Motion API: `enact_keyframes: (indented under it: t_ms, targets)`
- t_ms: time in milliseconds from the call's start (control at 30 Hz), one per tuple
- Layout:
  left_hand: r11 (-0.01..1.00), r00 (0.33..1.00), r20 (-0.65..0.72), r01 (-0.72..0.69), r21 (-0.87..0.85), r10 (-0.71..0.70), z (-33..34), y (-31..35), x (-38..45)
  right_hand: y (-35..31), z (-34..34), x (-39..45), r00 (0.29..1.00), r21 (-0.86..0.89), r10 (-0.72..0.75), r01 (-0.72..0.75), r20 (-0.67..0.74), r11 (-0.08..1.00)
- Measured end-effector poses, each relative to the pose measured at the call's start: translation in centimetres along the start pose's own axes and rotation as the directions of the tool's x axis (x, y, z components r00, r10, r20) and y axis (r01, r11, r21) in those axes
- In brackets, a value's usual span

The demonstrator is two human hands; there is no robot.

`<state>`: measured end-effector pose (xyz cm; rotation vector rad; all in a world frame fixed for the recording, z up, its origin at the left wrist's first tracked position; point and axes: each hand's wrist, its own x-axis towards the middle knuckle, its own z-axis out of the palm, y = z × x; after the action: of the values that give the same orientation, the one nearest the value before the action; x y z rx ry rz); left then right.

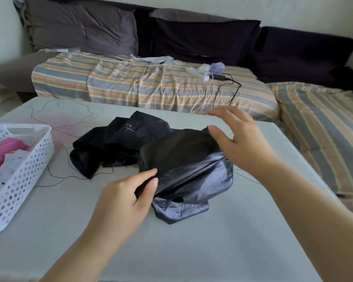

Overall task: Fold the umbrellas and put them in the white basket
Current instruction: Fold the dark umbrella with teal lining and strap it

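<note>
A black umbrella (pixel 171 157) lies collapsed and rumpled in the middle of the pale table (pixel 192 251), its canopy marked "UV" at the far end. My left hand (pixel 128 198) grips the near end of the bundle, fingers and thumb curled round the fabric. At the bundle's right edge my right hand (pixel 238 139) has straight, spread fingers, and its thumb touches the black cloth. The white perforated basket (pixel 20 180) stands at the table's left edge and holds a pink umbrella (pixel 6 149) partly covered by white patterned fabric.
A sofa with a striped cover (pixel 151 86) and dark cushions runs behind the table. On it lie a white power strip (pixel 198 73) and trailing cables. Another striped cushion (pixel 322 127) sits right of the table.
</note>
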<state>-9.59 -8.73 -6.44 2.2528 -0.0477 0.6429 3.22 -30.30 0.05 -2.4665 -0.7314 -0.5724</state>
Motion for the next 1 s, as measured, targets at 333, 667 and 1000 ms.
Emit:
enact_keyframes:
  t_ms: [333, 667, 1000]
  targets:
    - [0.917, 0.949, -0.031, 0.294, -0.269, -0.313, 0.8, 0.5, 0.9, 0.8, -0.4, 0.1, 0.889, 0.029, 0.413, -0.416, -0.197, 0.909]
    - [0.494, 0.746, 0.168, 0.574, -0.653, -0.644, 2.7, 1.8, 1.9, -1.7, 6.1, -5.9, 0.816, 0.037, 0.569, -0.574, 0.102, 0.818]
    - [0.162, 0.61, 0.474, 0.705, -0.69, -0.634, 3.8, 2.6, 2.3, -5.1, 5.4, -6.0, 0.957, 0.325, 0.289, -0.271, -0.007, 0.906]
